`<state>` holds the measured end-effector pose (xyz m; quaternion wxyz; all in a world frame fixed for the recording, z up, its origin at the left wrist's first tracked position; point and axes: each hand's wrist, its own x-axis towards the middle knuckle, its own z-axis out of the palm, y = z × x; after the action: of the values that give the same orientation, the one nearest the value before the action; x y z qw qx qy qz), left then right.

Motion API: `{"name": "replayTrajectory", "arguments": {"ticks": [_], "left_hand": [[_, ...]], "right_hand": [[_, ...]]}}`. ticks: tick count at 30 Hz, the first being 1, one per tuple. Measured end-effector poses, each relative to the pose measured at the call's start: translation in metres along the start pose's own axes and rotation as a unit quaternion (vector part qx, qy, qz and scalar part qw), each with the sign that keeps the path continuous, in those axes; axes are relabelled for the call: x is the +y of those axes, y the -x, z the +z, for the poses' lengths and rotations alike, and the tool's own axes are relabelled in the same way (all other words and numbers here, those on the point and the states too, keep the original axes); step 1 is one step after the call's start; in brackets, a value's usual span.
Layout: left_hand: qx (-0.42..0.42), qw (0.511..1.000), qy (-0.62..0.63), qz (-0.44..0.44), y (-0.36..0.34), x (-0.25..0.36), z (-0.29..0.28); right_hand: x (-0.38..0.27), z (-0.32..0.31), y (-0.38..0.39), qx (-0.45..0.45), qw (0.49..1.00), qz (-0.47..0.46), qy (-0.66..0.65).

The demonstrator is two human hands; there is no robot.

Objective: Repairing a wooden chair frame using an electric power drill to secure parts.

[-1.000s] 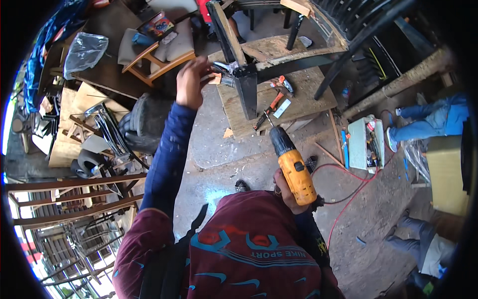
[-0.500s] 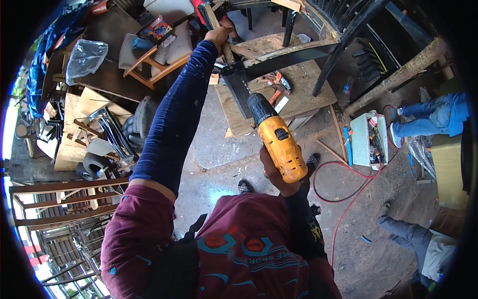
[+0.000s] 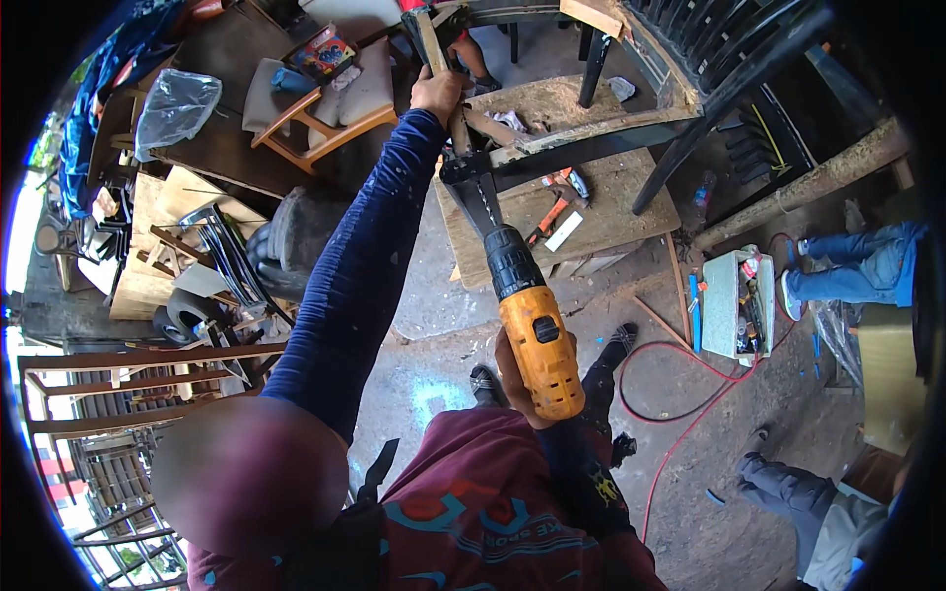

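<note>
A black wooden chair frame (image 3: 601, 153) with bare wood inner rails lies on a low plywood bench (image 3: 631, 197) ahead of me. My left hand (image 3: 439, 94) is closed around a bare wood rail (image 3: 430, 41) at the frame's left side. In my right hand (image 3: 510, 369) is a yellow and black cordless drill (image 3: 540, 335), pointing away from me. Its bit (image 3: 486, 202) overlaps the black corner of the frame; whether it touches the wood cannot be made out. An orange-handled hammer (image 3: 554, 215) rests on the bench under the frame.
A pale toolbox (image 3: 726, 305) stands to the right, with a red hose (image 3: 680, 419) looped on the floor. At the left are a cushioned chair (image 3: 340, 123), tyres (image 3: 187, 313) and stacked wood pieces. Other people's legs (image 3: 847, 266) show at the right.
The drill in my right hand has drawn back toward me and its body has swung slightly left. My left hand keeps its grip on the rail; the whole view has shifted a little.
</note>
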<state>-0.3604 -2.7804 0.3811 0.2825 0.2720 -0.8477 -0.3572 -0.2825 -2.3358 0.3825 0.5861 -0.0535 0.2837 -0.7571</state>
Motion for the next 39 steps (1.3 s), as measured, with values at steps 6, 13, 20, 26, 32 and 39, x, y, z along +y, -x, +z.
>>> {"name": "replayTrajectory", "arguments": {"ticks": [6,13,20,26,32,39], "left_hand": [[-0.051,0.969,-0.241,0.034,0.008,0.016,-0.004],[-0.034,0.983,-0.16,-0.078,-0.012,-0.001,-0.001],[-0.02,0.986,0.032,-0.165,-0.006,0.004,-0.008],[-0.011,0.904,0.242,-0.352,0.007,0.049,-0.012],[-0.037,0.893,0.262,-0.365,-0.002,0.073,-0.025],[-0.021,0.915,0.248,-0.318,-0.014,0.029,-0.014]], "right_hand": [[-0.003,0.002,-0.003,0.058,0.895,0.187,-0.4],[-0.001,-0.006,-0.001,-0.031,0.996,0.014,-0.081],[0.003,-0.01,0.002,0.024,0.984,-0.111,0.136],[0.009,-0.026,0.004,-0.035,0.992,0.004,-0.12],[0.004,-0.02,0.008,-0.009,0.999,-0.021,-0.045],[0.002,-0.018,0.008,-0.038,0.992,-0.02,-0.12]]}}
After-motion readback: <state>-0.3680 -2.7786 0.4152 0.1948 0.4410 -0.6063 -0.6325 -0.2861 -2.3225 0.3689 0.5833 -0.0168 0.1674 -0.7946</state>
